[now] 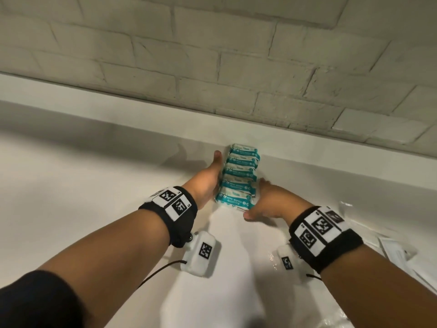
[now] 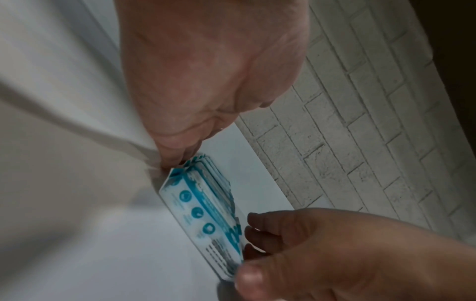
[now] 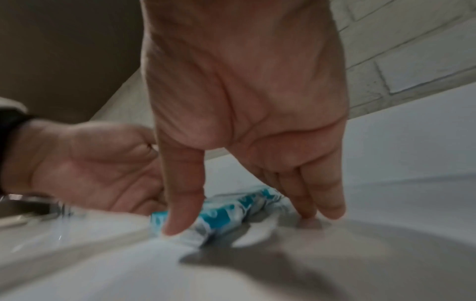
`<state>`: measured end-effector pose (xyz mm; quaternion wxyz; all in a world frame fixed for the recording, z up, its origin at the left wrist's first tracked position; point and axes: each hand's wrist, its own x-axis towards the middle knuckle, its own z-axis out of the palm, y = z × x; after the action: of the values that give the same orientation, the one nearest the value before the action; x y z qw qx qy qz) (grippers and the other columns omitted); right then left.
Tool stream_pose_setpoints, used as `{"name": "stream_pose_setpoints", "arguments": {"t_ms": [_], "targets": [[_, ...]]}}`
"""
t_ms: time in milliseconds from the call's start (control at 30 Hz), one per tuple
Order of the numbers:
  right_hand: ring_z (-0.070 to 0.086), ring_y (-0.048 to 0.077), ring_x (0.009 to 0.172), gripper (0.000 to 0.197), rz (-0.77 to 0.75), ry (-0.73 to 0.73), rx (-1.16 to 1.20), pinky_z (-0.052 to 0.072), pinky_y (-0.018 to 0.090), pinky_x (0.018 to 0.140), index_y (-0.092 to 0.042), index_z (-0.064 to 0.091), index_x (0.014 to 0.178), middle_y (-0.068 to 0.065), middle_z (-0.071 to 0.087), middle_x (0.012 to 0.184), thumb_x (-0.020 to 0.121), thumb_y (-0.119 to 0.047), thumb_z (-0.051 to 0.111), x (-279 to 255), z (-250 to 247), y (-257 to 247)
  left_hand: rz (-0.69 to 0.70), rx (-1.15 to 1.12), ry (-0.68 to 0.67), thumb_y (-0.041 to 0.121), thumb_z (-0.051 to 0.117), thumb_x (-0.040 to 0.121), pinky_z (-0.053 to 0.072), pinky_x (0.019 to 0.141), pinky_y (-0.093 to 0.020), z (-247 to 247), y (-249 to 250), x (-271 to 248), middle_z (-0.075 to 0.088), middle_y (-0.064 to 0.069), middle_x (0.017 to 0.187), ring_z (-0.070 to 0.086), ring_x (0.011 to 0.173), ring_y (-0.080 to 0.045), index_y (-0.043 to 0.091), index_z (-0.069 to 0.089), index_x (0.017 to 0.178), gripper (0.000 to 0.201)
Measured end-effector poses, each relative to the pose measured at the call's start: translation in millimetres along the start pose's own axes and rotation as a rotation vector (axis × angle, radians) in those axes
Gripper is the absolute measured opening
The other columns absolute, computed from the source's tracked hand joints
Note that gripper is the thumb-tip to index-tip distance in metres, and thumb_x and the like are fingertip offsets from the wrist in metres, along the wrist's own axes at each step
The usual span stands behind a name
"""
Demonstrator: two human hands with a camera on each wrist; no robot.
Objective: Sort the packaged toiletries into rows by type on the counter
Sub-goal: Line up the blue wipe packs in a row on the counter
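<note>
1. The row of wipe packs [image 1: 238,176] lies in the middle of the head view, running from near the hands back to the ledge under the brick wall [image 1: 212,55], each pack overlapping the next
2. The left hand [image 1: 208,178] lies flat along the row's left side, fingers straight; the right hand [image 1: 267,200] is spread at its lower right, thumb by the nearest pack's front corner, fingers straight at the side. Neither hand grips a pack
3. Uneven pressure from the two sides could skew the row or buckle the soft packs
4. A hard shove on the white surface [image 1: 94,174] could make the overlapped packs ride up and topple
5. Flat white packets [image 1: 397,252] at the lower right edge appear unsorted; the right forearm could sweep them when pulling back
</note>
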<state>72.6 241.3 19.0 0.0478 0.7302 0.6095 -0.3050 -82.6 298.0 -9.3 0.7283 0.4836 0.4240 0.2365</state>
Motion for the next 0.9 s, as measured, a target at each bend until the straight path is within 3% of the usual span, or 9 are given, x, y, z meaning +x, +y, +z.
{"name": "stream_pose_setpoints", "arguments": {"t_ms": [67,233,333,467,567,633,667,767,900], "targets": [[0.052,0.021,0.120,0.076,-0.031,0.057,-0.121,0.047,0.030,0.094,-0.018,0.034,0.143,0.008,0.044,0.140,0.079,-0.036,0.071,7.3,6.1,-1.0,0.017,0.026,0.008,0.063,0.004,0.095,0.054,0.068,-0.014,1.6,-2.3,2.1,0.067,0.005,0.108,0.069,0.088,-0.001,0.029,0.059,0.106,0.065],[0.054,0.016,0.100,0.067,-0.033,-0.003,-0.055,0.041,0.024,0.084,-0.018,0.043,0.136,0.001,0.055,0.131,0.079,-0.033,0.074,14.7,-2.8,4.8,0.016,0.095,0.065,0.061,0.005,0.096,0.050,0.077,-0.016,1.0,-0.9,6.7,0.060,0.001,0.125,0.063,0.104,-0.008,0.024,0.056,0.121,0.068],[0.052,0.018,0.113,0.075,0.020,-0.076,0.208,0.040,0.025,0.093,-0.009,0.031,0.147,0.004,0.048,0.143,0.085,-0.023,0.070,24.9,-19.3,14.1,-0.007,0.060,0.130,0.060,0.010,0.097,0.036,0.095,-0.022,-2.9,7.4,16.7,0.040,-0.009,0.149,0.043,0.133,-0.019,0.009,0.031,0.146,0.074],[0.045,0.018,0.126,0.065,0.111,-0.020,0.776,0.037,0.031,0.107,-0.017,0.033,0.147,0.004,0.043,0.145,0.089,-0.012,0.063,57.3,-29.5,25.8,-0.044,0.096,0.225,0.072,0.016,0.089,0.029,0.113,-0.035,-6.7,22.9,39.2,0.036,-0.012,0.152,0.039,0.137,-0.025,0.011,0.029,0.148,0.086],[0.055,0.014,0.099,0.014,0.092,0.053,1.042,0.046,0.022,0.083,-0.022,0.055,0.107,0.003,0.059,0.111,0.095,-0.015,0.055,78.6,-32.6,32.3,-0.036,0.098,0.223,0.072,0.014,0.090,0.037,0.106,-0.034,-9.1,29.2,60.7,0.064,-0.006,0.123,0.058,0.115,-0.020,0.022,0.053,0.124,0.072],[0.062,0.013,0.079,0.013,0.048,0.052,1.165,0.048,0.020,0.067,-0.015,0.057,0.095,0.004,0.066,0.090,0.100,-0.018,0.046,82.5,-36.7,28.7,-0.067,0.082,0.190,0.072,0.014,0.090,0.046,0.082,-0.028,-7.3,33.0,67.2,0.074,0.005,0.077,0.068,0.080,-0.010,0.028,0.056,0.085,0.061],[0.062,0.013,0.075,0.018,0.035,0.056,1.167,0.048,0.021,0.065,-0.012,0.058,0.093,0.005,0.066,0.084,0.101,-0.018,0.044,83.2,-38.8,26.0,-0.078,0.059,0.172,0.075,0.016,0.088,0.047,0.075,-0.027,-7.9,32.0,69.0,0.074,0.006,0.073,0.071,0.075,-0.010,0.025,0.058,0.085,0.066],[0.058,0.013,0.071,0.024,0.022,0.077,1.076,0.045,0.021,0.065,-0.012,0.060,0.088,0.005,0.064,0.082,0.102,-0.020,0.042,89.5,-40.4,18.4,-0.084,0.053,0.128,0.082,0.019,0.081,0.052,0.076,-0.030,-11.2,26.7,77.1,0.075,-0.005,0.103,0.072,0.094,-0.018,0.020,0.065,0.110,0.082],[0.056,0.012,0.068,0.024,0.054,0.095,1.021,0.042,0.021,0.062,-0.013,0.059,0.085,0.004,0.062,0.079,0.101,-0.021,0.044,95.6,-39.1,18.9,-0.064,0.082,0.106,0.086,0.020,0.075,0.047,0.099,-0.040,-15.5,23.9,85.0,0.074,-0.006,0.106,0.070,0.102,-0.021,0.023,0.068,0.102,0.083]]}}
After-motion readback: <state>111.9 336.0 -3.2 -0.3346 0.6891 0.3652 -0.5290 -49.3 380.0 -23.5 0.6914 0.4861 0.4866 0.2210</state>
